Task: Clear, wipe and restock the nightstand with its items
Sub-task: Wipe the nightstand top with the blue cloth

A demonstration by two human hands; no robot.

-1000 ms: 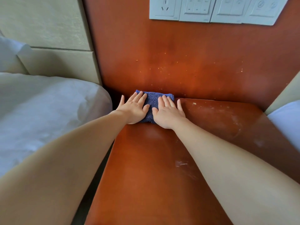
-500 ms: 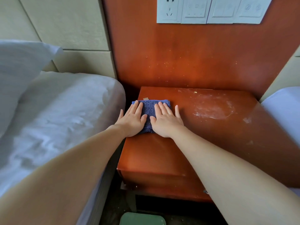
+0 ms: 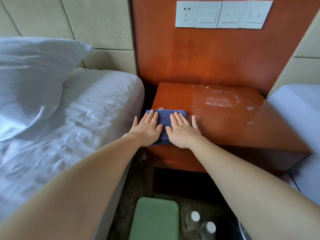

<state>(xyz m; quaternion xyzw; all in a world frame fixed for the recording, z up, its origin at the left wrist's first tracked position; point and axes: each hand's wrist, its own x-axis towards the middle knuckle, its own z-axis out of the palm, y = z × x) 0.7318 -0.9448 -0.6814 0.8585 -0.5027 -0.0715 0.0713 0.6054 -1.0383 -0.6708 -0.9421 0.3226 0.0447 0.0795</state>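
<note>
A folded blue cloth [image 3: 165, 122] lies on the left part of the reddish wooden nightstand [image 3: 233, 122], close to its front edge. My left hand [image 3: 147, 128] and my right hand [image 3: 181, 130] press flat on the cloth side by side, fingers straight. White smears and specks mark the nightstand top at the back right. On the floor below stand a green tray [image 3: 154, 220] and two clear bottles with white caps [image 3: 201, 222].
A bed with white sheets [image 3: 72, 122] and a pillow [image 3: 29, 70] runs along the left. Another white bed [image 3: 297, 110] borders the right. A wooden wall panel with a socket and switches [image 3: 223, 14] rises behind the nightstand.
Both hands have drawn the cloth from the back of the nightstand toward its front edge. The view has pulled back, so the floor items now show.
</note>
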